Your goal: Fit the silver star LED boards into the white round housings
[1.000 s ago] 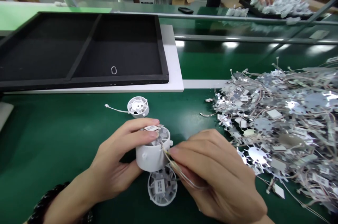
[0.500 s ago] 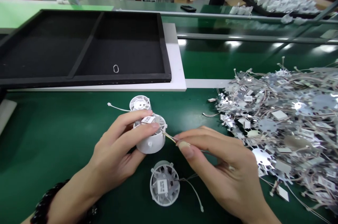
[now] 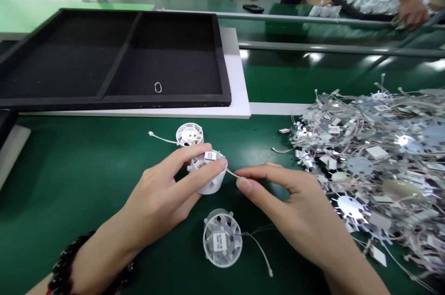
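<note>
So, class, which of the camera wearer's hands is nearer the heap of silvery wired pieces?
Right. The right hand, pinching a thin wire, is close beside the heap; the left hand, holding a white housing, is farther off.

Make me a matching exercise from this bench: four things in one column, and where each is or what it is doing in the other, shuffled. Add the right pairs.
Column one
1. Left hand
2. Right hand
3. Black tray
4. Heap of shiny wired parts

Column two
A. Lies at the right side of the green worktop
B. Pinches a thin wire between its fingers
C. Rests on a white board
D. Holds a round white housing

Right pairs: 1-D, 2-B, 3-C, 4-A
</note>
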`<state>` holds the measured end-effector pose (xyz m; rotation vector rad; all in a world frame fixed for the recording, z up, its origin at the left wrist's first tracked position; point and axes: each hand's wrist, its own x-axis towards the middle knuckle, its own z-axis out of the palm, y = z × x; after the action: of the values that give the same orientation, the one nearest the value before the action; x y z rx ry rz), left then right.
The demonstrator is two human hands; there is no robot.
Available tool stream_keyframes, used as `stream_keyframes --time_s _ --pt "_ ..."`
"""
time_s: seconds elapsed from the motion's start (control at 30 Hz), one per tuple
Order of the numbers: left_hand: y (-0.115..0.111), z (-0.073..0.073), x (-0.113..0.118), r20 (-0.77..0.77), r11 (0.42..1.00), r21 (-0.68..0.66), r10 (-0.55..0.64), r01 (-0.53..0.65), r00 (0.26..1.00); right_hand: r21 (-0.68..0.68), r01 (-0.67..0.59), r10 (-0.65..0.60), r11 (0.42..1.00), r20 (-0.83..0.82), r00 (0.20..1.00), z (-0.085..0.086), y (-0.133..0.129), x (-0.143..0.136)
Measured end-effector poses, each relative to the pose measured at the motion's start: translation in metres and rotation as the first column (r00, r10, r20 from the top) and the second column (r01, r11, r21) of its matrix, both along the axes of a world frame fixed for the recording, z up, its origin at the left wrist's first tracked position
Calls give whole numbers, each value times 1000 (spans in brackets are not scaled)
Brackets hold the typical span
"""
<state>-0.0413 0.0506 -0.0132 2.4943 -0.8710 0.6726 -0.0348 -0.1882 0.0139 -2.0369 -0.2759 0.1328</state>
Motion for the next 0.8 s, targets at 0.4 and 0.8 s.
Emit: stream_keyframes --time_s 0.4,0.8 --pt "1 0 -2 11 999 -12 -39 39 999 187 -7 13 982 -30 999 -3 13 0" --pt "-7 8 -1 -144 986 -153 -87 64 986 -224 18 165 974 770 616 -16 13 -3"
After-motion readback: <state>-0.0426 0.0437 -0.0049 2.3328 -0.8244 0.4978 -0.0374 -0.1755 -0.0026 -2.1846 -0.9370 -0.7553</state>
